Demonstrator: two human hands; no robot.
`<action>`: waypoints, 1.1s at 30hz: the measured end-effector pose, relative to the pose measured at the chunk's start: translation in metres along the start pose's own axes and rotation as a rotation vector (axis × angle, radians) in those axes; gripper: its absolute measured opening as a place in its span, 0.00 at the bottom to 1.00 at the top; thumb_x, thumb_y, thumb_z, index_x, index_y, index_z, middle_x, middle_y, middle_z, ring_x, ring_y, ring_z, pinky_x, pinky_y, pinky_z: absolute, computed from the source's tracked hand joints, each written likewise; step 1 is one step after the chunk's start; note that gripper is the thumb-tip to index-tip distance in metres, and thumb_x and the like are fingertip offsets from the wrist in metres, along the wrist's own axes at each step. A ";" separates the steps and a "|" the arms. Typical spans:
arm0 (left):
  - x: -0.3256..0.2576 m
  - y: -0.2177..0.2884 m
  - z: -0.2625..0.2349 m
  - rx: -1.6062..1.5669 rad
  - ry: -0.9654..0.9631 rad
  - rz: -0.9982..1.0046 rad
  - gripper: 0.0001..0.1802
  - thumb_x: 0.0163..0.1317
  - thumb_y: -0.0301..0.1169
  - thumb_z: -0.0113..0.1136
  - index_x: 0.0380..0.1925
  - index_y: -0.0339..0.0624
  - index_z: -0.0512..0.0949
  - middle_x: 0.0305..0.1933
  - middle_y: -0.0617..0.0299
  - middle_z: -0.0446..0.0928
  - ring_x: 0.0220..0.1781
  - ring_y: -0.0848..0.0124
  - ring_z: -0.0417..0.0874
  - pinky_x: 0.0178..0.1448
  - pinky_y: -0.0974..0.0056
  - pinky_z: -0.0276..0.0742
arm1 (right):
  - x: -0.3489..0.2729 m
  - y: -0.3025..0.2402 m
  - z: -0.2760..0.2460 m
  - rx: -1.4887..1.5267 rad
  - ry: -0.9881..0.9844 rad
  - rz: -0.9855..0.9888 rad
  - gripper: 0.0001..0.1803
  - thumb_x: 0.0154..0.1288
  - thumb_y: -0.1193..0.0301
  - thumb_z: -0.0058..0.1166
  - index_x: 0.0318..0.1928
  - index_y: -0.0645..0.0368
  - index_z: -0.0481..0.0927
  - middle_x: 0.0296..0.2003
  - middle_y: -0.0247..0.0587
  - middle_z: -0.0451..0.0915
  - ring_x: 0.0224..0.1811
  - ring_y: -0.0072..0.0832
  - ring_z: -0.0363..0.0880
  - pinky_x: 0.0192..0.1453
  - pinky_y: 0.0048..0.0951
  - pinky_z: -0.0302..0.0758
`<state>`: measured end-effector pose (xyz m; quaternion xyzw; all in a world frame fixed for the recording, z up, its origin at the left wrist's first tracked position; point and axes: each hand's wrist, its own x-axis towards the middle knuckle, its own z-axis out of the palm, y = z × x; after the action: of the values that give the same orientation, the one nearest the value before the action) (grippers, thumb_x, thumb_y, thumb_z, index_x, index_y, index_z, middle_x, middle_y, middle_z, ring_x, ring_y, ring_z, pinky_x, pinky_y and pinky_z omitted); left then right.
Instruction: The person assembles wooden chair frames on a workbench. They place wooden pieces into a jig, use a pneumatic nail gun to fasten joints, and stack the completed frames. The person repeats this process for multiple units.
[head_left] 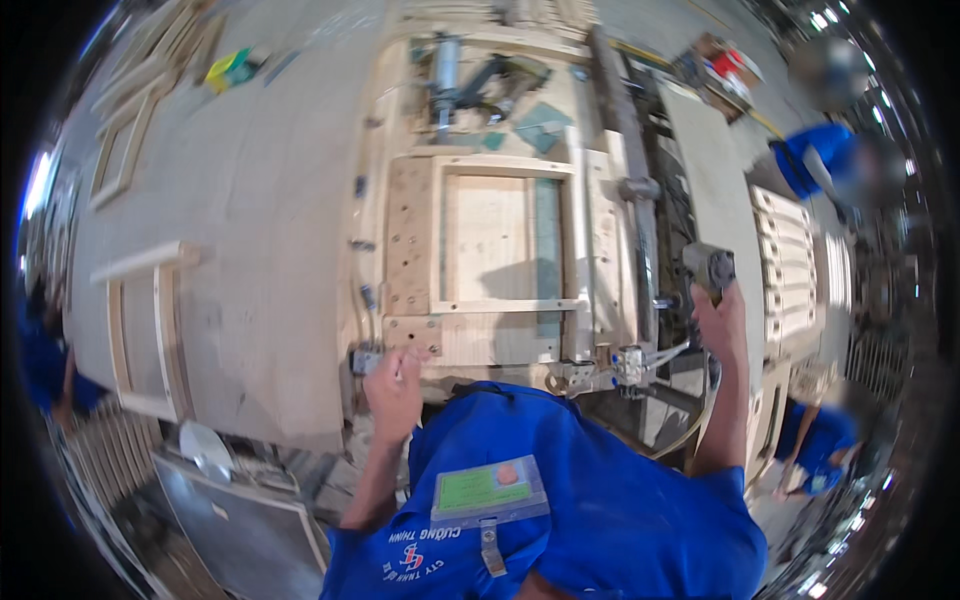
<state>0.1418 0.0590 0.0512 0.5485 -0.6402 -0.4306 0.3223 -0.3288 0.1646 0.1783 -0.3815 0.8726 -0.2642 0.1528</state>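
A rectangular wooden frame [570, 230] of pale bars lies in a wooden jig [408, 240] on the bench before me. At the jig's near left corner is my left hand [395, 388], its fingers curled closed; whatever may be in them is hidden. My right hand [722, 315] grips a grey power tool with a rounded head [708, 264], held up to the right of the jig, apart from the frame. Its exact kind is unclear. Next to the left hand sits a small metal clamp fitting [366, 360] on the jig's edge.
More wooden frames [150, 320] rest on the left board. Beyond the jig lie a silver cylindrical tool [445, 85] and other tools. A metal rail [640, 190] and a valve block with hoses [628, 365] stand right. Slatted wooden parts [785, 262] are stacked farther right, near co-workers in blue.
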 end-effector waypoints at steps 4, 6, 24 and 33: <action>0.008 0.035 0.010 0.147 -0.109 0.126 0.12 0.76 0.34 0.64 0.50 0.37 0.87 0.40 0.52 0.89 0.46 0.52 0.90 0.57 0.52 0.82 | 0.019 0.128 -0.023 -0.403 0.304 0.009 0.30 0.71 0.74 0.62 0.72 0.60 0.71 0.63 0.58 0.76 0.63 0.57 0.80 0.62 0.51 0.80; 0.015 0.053 0.014 0.404 -0.237 0.309 0.14 0.74 0.35 0.65 0.52 0.38 0.87 0.43 0.53 0.89 0.49 0.52 0.88 0.60 0.51 0.81 | 0.019 0.157 -0.026 -0.461 0.331 0.127 0.32 0.72 0.74 0.62 0.74 0.57 0.70 0.65 0.57 0.74 0.63 0.59 0.79 0.62 0.51 0.80; 0.103 0.027 0.175 0.765 -0.757 0.524 0.19 0.69 0.43 0.69 0.51 0.42 0.82 0.46 0.50 0.82 0.52 0.49 0.84 0.58 0.47 0.80 | -0.171 0.091 0.099 0.894 0.084 0.177 0.09 0.74 0.69 0.67 0.44 0.64 0.89 0.25 0.31 0.81 0.27 0.16 0.76 0.32 0.26 0.73; 0.109 0.043 0.166 0.714 -0.815 0.559 0.17 0.70 0.43 0.64 0.49 0.43 0.81 0.46 0.50 0.83 0.53 0.48 0.86 0.57 0.44 0.82 | -0.103 0.064 0.053 0.490 0.123 -0.103 0.09 0.76 0.73 0.64 0.48 0.67 0.89 0.32 0.36 0.86 0.30 0.18 0.81 0.37 0.25 0.77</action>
<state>-0.0441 -0.0139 0.0136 0.2248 -0.9366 -0.2637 -0.0514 -0.2733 0.2597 0.1044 -0.3603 0.7694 -0.4980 0.1738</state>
